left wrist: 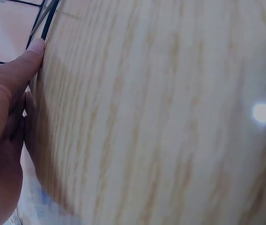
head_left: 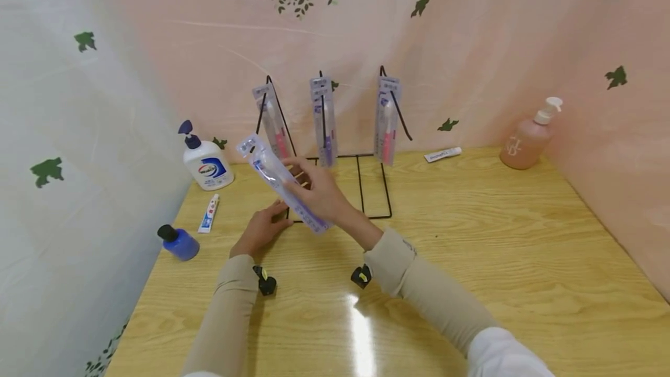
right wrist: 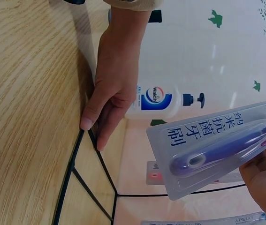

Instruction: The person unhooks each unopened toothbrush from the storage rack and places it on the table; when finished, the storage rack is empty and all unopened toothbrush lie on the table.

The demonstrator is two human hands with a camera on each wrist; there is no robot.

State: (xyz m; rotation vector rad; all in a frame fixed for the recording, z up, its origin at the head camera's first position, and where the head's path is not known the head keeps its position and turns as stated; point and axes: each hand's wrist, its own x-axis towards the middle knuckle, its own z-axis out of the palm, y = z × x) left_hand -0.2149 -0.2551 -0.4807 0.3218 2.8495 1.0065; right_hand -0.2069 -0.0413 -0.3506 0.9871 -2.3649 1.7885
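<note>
My right hand (head_left: 317, 191) holds a packaged purple toothbrush (right wrist: 212, 145) by its edge, tilted in front of a black wire rack (head_left: 360, 185). Thumb and fingers of my left hand (head_left: 263, 227) grip the rack's front left corner, low on the table. In the left wrist view the thumb (left wrist: 27, 58) lies against the wire. Three hooks of the rack carry more packaged toothbrushes: pink on the left (head_left: 275, 127), purple in the middle (head_left: 324, 127), pink on the right (head_left: 387, 127). The held pack's hanging hole faces the upper left, apart from the hooks.
On the left stand a white pump bottle (head_left: 209, 167) and a blue bottle (head_left: 181, 245), with a toothpaste tube (head_left: 209, 214) between. Another small tube (head_left: 442, 155) and a pink pump bottle (head_left: 526, 141) are at the back right. A patterned curtain (head_left: 471, 45) hangs behind the wooden table (head_left: 497, 237).
</note>
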